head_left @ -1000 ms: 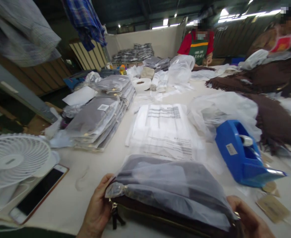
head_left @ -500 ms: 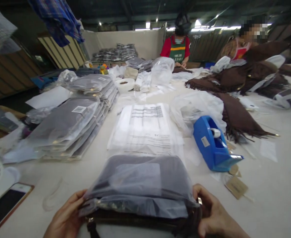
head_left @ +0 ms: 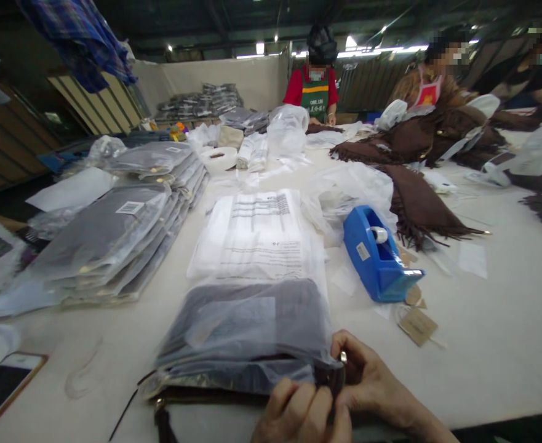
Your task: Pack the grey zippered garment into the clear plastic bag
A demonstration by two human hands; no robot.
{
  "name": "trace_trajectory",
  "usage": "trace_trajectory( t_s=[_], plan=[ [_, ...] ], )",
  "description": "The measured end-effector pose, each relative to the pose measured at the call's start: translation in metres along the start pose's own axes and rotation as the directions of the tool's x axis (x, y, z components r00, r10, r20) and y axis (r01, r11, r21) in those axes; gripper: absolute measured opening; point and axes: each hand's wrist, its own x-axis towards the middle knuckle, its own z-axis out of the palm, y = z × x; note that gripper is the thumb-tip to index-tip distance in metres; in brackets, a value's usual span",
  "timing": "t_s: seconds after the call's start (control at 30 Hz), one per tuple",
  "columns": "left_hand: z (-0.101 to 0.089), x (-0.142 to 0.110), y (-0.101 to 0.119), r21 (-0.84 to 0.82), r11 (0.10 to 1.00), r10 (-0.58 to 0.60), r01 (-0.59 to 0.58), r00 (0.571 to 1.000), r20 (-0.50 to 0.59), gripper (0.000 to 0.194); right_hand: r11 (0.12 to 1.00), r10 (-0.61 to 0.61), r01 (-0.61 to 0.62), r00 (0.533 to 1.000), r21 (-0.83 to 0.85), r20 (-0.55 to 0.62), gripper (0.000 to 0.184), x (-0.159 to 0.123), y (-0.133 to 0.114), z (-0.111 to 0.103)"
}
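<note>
A dark brown bag lies half inside a translucent plastic sleeve at the table's near side. Its open end faces me, and a zip and a dangling pull show at the left corner. My right hand grips the bag's right corner by a small metal fitting, thumb below and fingers above. Beside it, my left hand is closed, its curled fingers at the near right edge of the bag; the fingertips are partly hidden.
White printed plastic sleeves lie beyond the bag. Packed bags are stacked at left, near a phone. A blue tape dispenser, a brown tag and brown fringed bags lie at right. Co-workers are across the table.
My left hand has left the bag's left corner and moved right to join my right hand at the right corner. A thin dark cord now shows at the bag's left.
</note>
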Motion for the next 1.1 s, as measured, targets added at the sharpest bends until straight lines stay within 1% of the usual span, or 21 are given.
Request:
trace_trajectory(
  t_s=[0.03,0.1,0.2,0.3,0.43,0.53,0.63,0.73,0.87,0.97,1.03,1.1],
  plan=[
    [0.006,0.006,-0.001,-0.013,0.999,0.031,-0.031,0.999,0.009,0.017,1.000,-0.017,0.017,1.000,-0.004,0.011,0.055,-0.001,0.000,0.001],
    [0.010,0.013,-0.005,-0.043,0.997,0.060,-0.058,0.998,0.030,0.020,0.999,-0.045,0.046,0.998,-0.011,0.038,0.049,-0.001,-0.001,0.004],
    [0.009,0.021,-0.012,-0.076,0.990,0.125,-0.120,0.990,0.066,0.019,0.997,-0.073,0.074,0.995,-0.022,0.071,0.046,-0.001,-0.004,0.007],
    [0.006,0.028,-0.015,-0.098,0.981,0.183,-0.170,0.974,0.134,0.018,0.994,-0.087,0.092,0.992,-0.056,0.090,0.043,0.000,-0.008,0.004],
    [0.005,0.031,-0.015,-0.084,0.978,0.202,-0.190,0.967,0.155,0.017,0.997,-0.037,0.048,0.984,-0.057,0.173,0.038,0.000,-0.013,-0.007],
    [0.005,0.030,-0.016,-0.041,0.977,0.212,-0.208,0.966,0.145,0.017,0.999,-0.009,0.017,0.982,-0.039,0.188,0.036,0.001,-0.018,-0.014],
    [0.006,0.027,-0.017,-0.017,0.975,0.220,-0.219,0.965,0.142,0.017,0.999,-0.020,0.027,0.986,-0.044,0.163,0.035,0.003,-0.021,-0.016],
    [0.006,0.023,-0.017,-0.034,0.973,0.229,-0.227,0.958,0.171,0.017,0.996,-0.053,0.061,0.991,-0.070,0.119,0.034,0.002,-0.019,-0.015],
    [0.005,0.022,-0.018,-0.046,0.969,0.246,-0.242,0.945,0.215,0.017,0.987,-0.108,0.112,0.994,-0.120,0.033,0.027,0.000,-0.012,-0.013],
    [0.004,0.025,-0.019,-0.064,0.969,0.249,-0.241,0.935,0.251,0.020,0.962,-0.163,0.149,0.986,-0.228,-0.045,0.023,-0.001,-0.008,-0.010],
    [0.004,0.027,-0.019,-0.074,0.969,0.248,-0.237,0.932,0.264,0.021,0.927,-0.227,0.183,0.969,-0.326,-0.101,0.023,-0.001,-0.005,-0.008],
    [0.005,0.028,-0.020,-0.072,0.968,0.251,-0.240,0.930,0.267,0.022,0.889,-0.296,0.212,0.942,-0.405,-0.157,0.022,-0.001,0.000,-0.005]
  ],
)
